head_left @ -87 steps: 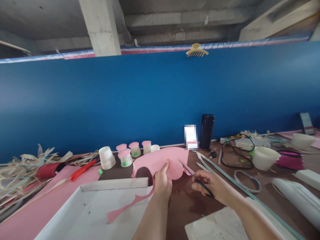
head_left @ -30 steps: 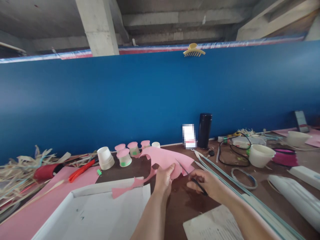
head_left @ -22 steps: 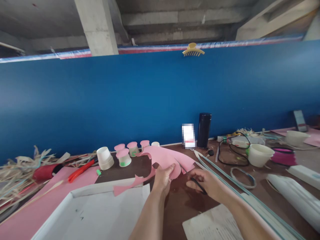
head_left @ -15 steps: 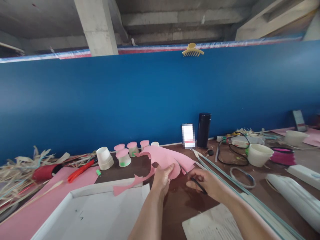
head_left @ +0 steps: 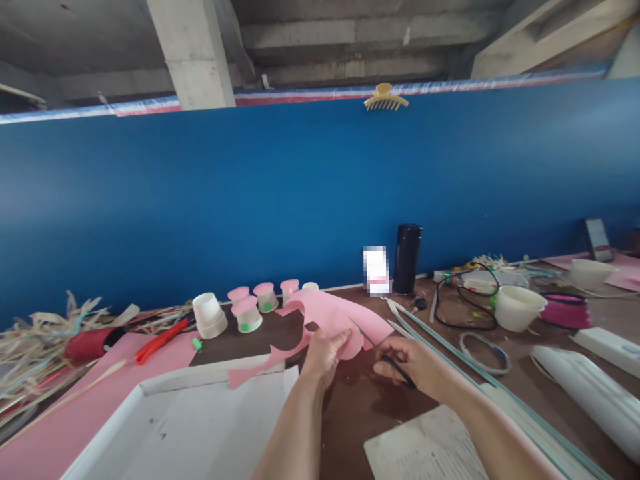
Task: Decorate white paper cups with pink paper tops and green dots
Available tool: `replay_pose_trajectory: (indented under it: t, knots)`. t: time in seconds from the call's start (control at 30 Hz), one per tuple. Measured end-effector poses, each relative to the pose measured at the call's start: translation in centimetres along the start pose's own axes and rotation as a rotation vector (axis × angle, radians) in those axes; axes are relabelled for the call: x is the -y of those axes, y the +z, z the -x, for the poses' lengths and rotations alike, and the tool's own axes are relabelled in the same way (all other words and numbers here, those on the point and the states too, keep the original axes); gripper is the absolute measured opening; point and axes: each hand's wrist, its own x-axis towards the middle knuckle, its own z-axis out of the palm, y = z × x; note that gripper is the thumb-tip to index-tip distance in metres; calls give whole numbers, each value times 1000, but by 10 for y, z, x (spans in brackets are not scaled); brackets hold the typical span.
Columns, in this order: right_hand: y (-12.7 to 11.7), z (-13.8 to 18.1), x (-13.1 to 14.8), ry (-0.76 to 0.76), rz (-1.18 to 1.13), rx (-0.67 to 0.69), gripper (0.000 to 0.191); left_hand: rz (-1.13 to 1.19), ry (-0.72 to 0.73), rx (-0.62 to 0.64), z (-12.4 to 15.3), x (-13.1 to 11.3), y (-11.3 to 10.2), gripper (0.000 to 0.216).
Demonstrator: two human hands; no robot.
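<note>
A sheet of pink paper (head_left: 333, 310) with curved cut-outs is pinched in my left hand (head_left: 327, 350), thumb on top. A ragged pink strip trails from it over the white box lid. My right hand (head_left: 403, 360) is closed around black-handled scissors (head_left: 397, 370), whose blades reach into the paper's right side along a curved edge. Most of the blades is hidden by the paper. Beyond the left hand stand several small white cups topped with pink paper discs, the nearest cup (head_left: 249, 317) bearing a green mark.
A white box lid (head_left: 145, 393) lies at the left, near red-handled pliers (head_left: 161, 341) and stacked white cups (head_left: 209, 315). A black flask (head_left: 408, 259) stands at the back. Teal tubing (head_left: 450, 343), a white tub (head_left: 520, 309) and a printed sheet (head_left: 425, 447) lie at the right.
The paper and my left hand have shifted very slightly, the paper's right flap moving a little to the right. Both hands keep their hold; the scissors stay at the paper's edge.
</note>
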Motion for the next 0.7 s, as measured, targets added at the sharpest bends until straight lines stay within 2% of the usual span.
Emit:
replay_pose_trajectory:
  t: [0.27,0.7]
  knots:
    - [0,-1,-5,-25,-14,-5,37,-8,-7,50,-1,0,-2,51]
    - [-2,-4,-11,36,-79,-28,40,-46,-29,59,0,-2,-5,47]
